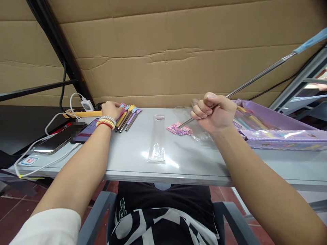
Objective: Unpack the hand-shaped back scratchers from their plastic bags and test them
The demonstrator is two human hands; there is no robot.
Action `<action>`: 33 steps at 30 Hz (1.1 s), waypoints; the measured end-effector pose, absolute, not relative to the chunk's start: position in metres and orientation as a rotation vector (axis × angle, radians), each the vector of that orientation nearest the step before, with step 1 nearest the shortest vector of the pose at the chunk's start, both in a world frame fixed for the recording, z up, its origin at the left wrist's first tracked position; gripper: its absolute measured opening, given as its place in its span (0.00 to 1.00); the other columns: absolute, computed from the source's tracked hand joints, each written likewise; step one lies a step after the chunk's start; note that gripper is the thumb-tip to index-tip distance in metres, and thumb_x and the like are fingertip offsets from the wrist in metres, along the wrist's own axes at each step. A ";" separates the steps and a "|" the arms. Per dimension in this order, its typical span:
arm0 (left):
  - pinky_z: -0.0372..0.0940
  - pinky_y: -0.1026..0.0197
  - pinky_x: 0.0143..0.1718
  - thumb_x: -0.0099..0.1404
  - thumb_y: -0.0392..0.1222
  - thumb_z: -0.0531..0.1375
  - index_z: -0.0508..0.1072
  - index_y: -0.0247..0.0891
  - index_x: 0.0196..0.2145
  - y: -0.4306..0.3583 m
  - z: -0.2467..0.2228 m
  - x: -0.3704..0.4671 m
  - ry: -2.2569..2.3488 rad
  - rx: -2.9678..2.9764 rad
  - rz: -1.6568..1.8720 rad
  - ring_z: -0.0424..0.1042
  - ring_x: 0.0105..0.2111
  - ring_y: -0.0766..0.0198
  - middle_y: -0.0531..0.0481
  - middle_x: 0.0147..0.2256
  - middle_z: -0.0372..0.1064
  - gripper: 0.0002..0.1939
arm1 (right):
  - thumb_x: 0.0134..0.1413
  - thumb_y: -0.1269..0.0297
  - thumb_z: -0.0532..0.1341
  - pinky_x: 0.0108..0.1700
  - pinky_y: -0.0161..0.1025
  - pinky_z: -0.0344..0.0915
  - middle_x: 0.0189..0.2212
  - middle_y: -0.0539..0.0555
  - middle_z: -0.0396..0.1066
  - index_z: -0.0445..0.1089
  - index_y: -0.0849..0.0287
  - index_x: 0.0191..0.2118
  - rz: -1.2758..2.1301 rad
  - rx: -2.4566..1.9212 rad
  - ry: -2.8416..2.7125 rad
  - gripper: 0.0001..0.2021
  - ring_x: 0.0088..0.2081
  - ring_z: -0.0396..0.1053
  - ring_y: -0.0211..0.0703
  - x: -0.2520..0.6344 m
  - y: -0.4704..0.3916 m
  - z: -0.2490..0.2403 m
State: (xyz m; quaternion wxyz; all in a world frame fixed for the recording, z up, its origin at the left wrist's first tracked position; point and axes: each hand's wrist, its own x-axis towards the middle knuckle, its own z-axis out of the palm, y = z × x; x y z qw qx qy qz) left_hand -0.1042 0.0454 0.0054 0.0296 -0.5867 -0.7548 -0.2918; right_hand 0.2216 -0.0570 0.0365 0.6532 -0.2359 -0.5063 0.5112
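My right hand (213, 110) is closed around a long metal rod (258, 76) with a light blue end, and the rod's lower tip lies over small pink cards (179, 128). At the back left, my left hand (111, 110) touches a row of pens (129, 117) with colourful tops; its fingers are curled, and what they hold is partly hidden. Between the hands a clear plastic sleeve (156, 139) with a pink header lies flat on the white table (127, 156).
A purple box (283, 139) holding packed pens stands at the right, beside crumpled clear plastic (200, 132). Phones (56, 139), white cables and a charger (87, 104) are at the left. Cardboard (166, 51) closes off the back.
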 end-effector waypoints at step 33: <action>0.60 0.61 0.33 0.67 0.61 0.48 0.67 0.38 0.26 -0.034 0.008 0.022 -1.136 -3.244 -0.901 0.64 0.28 0.65 0.51 0.26 0.68 0.25 | 0.50 0.32 0.59 0.42 0.42 0.70 0.25 0.57 0.75 0.57 0.58 0.12 1.021 -0.680 -1.243 0.34 0.41 0.76 0.48 0.185 -0.050 0.014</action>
